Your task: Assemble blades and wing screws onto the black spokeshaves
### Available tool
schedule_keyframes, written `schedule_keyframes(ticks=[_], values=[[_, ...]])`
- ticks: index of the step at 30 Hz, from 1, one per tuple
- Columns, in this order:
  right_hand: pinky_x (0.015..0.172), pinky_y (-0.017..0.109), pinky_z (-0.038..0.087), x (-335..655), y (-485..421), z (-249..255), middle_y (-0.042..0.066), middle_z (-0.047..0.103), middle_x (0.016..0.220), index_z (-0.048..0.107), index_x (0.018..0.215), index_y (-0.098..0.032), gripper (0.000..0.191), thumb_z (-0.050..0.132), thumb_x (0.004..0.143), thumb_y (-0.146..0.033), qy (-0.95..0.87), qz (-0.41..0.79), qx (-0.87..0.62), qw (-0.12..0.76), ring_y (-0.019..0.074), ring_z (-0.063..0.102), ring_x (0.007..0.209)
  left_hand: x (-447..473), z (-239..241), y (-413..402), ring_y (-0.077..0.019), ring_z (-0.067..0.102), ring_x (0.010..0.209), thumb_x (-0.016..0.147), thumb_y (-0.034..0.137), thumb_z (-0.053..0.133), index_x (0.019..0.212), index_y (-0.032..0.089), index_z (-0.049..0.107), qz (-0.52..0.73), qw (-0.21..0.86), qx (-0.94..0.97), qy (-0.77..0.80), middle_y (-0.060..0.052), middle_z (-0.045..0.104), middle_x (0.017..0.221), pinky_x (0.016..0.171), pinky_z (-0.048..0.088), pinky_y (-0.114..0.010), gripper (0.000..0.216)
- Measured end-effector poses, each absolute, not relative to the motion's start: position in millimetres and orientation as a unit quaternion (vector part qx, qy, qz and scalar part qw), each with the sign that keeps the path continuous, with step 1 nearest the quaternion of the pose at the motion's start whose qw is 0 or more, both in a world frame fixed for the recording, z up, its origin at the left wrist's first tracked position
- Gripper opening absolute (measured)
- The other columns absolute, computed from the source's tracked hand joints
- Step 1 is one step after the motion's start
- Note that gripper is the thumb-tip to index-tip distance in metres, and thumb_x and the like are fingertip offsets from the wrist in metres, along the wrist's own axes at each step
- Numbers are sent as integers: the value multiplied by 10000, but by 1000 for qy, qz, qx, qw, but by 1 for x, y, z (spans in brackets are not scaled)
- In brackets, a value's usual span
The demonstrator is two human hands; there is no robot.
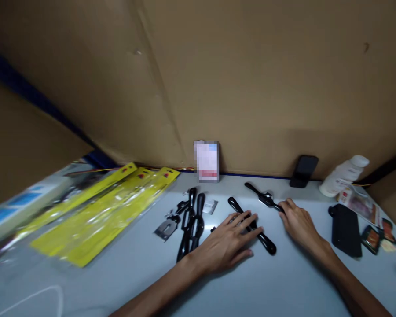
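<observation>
My left hand [227, 242] lies palm down with its fingers spread across a black spokeshave body [266, 243], hiding the middle of it. Beyond it, my right hand [297, 220] pinches the near handle of another spokeshave [267, 199], which has a metal blade fitted and rests at or just above the table. To the left of my left hand lie two more black spokeshave bodies [199, 207], side by side. Loose blades and clamp pieces [168, 228] sit next to them. A small shiny metal plate [210, 207] is behind my left hand.
Yellow-backed clear plastic packages [99, 224] spread over the left of the table. A pixelated card [207, 161] leans on the cardboard wall. At right stand a phone [303, 171] and a white bottle [345, 176], with a black case [346, 231] and small food packets [371, 237] nearby.
</observation>
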State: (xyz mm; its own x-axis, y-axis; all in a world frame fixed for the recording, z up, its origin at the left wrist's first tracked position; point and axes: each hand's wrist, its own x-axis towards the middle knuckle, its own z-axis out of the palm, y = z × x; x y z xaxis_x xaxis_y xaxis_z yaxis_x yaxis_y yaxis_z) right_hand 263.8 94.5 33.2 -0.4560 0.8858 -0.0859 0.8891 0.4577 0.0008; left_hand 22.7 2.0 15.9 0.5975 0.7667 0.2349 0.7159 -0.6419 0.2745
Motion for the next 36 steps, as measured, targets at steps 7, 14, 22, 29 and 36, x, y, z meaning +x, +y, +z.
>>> schedule_keyframes(ticks=[7,14,22,29,36], values=[[721,278,363,260,84,40,67,620,1094,578,1071,-175,115,527,969,-167,858,-78,508,21,196,626,920,18,13,8,-253,568,983,978,265,520,891,182,626,178,57,874,449,-83,633,1029,857,473,-415,160],[683,298,357,259,82,29,47,617,1061,560,1066,-183,99,532,976,-216,869,-91,485,4,192,627,847,14,13,11,-253,532,1001,976,188,481,977,170,626,151,57,861,483,-100,601,1094,863,470,-412,145],[628,307,361,264,87,12,61,612,1030,554,1086,-194,134,476,992,-248,885,-53,463,-8,191,625,750,13,23,8,-259,506,1243,978,329,545,1364,209,513,184,161,853,462,-124,543,1329,1042,469,-445,405],[615,312,393,265,87,9,60,614,1035,550,1091,-210,162,448,996,-291,889,-43,456,-11,208,650,748,12,15,5,-302,379,1429,961,331,544,1497,226,381,193,205,867,412,-167,363,1548,1128,429,-456,570],[616,339,445,269,92,11,96,639,1120,590,1211,-224,345,378,1016,-413,876,1,481,-30,241,675,767,10,17,8,-307,295,1470,979,393,519,1496,220,356,216,137,871,419,-159,371,1550,1171,346,-534,569]])
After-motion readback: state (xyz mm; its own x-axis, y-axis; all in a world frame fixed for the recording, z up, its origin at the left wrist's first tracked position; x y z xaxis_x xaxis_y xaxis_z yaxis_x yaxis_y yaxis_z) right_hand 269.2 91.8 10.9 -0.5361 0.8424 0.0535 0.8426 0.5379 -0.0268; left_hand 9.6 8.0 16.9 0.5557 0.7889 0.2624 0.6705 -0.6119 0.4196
